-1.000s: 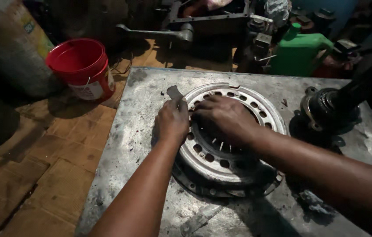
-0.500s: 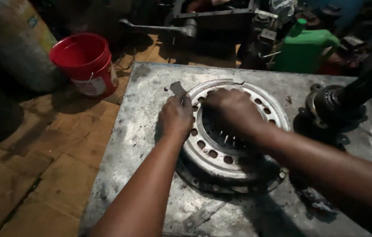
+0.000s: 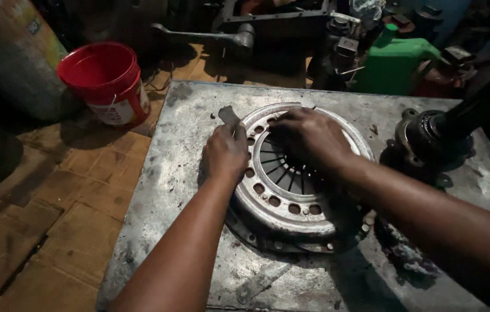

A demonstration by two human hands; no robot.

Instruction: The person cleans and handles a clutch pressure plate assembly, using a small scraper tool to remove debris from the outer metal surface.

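A round metal clutch pressure plate point(image 3: 282, 199) with radial spring fingers and a ring of holes lies flat on a grey steel table point(image 3: 187, 115). My left hand point(image 3: 226, 151) grips its left rim, fingers curled over the edge, next to a small dark metal tab point(image 3: 228, 115). My right hand point(image 3: 308, 137) rests palm down on the far part of the plate, fingers bent over the upper rim and the spring fingers.
A red plastic bucket point(image 3: 106, 81) stands on the cardboard-covered floor to the left. A dark shaft with a flanged hub point(image 3: 435, 136) sits at the table's right. A green jerrycan point(image 3: 392, 63) and machine parts crowd the back. A flat metal strip point(image 3: 262, 281) lies near the front edge.
Both hands stay on the plate. The right hand has shifted slightly toward the far rim; the view has moved a little.
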